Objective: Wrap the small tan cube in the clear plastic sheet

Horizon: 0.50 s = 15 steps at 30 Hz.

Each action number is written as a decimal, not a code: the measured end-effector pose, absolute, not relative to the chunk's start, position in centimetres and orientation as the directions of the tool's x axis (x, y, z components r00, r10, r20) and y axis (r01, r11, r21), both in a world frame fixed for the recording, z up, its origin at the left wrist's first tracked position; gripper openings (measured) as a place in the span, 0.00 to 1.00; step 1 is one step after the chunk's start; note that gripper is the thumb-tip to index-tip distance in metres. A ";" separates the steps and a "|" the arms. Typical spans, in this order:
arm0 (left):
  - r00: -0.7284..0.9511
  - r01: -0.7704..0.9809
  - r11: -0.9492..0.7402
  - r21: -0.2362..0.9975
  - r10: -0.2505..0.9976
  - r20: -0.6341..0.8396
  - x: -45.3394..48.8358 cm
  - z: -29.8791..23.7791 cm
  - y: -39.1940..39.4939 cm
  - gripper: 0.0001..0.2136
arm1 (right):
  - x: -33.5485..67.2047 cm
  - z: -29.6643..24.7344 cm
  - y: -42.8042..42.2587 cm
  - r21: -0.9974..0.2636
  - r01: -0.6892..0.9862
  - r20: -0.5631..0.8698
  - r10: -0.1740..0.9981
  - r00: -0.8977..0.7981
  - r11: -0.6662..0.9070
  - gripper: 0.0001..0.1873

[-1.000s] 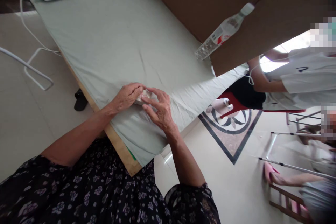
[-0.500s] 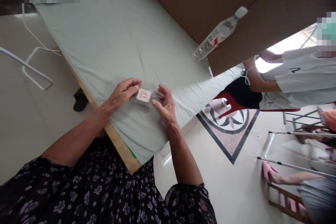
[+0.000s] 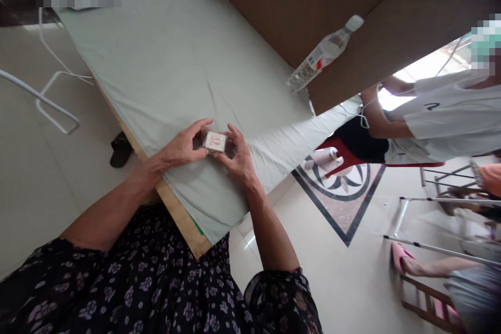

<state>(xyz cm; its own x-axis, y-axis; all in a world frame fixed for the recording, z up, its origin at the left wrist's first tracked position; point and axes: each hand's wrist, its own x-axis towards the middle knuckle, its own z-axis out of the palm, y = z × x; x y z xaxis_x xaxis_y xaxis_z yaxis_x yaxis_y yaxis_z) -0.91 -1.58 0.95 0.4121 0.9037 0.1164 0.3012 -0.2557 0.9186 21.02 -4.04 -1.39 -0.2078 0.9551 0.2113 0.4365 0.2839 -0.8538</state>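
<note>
A small white block (image 3: 215,142) with red print on its top, in what looks like clear plastic wrap, is between my hands near the table's corner. My left hand (image 3: 188,142) curves round its left end, thumb at the near side and fingers beyond. From the other side, my right hand (image 3: 238,159) grips the right end, its thumb along the near edge and its fingers at the far edge. Whether the block rests on the cloth or is slightly lifted, I cannot tell.
A pale green cloth (image 3: 156,52) covers the table, whose wooden edge (image 3: 182,224) shows close to me. A clear plastic bottle (image 3: 323,57) stands by a large brown cardboard panel (image 3: 313,0). A person in a white shirt (image 3: 442,109) sits at the right.
Both hands have closed in on the block. My right hand, apart from it before, has moved left onto its right end, and my left thumb has come down to the near side.
</note>
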 end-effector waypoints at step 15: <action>0.389 0.368 -0.352 0.861 0.899 0.201 -0.9 0.0 -1.4 0.37 | 20.7 -1.6 -4.7 -0.833 0.466 0.245 0.954 -0.171 0.297 0.41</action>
<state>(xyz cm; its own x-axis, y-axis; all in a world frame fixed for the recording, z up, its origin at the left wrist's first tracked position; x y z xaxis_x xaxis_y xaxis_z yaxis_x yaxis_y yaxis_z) -0.90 -1.39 0.05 0.3888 0.8990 0.2013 0.3680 -0.3519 0.8606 20.67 -4.69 -1.59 -0.1706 0.9544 0.2450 0.4663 0.2972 -0.8332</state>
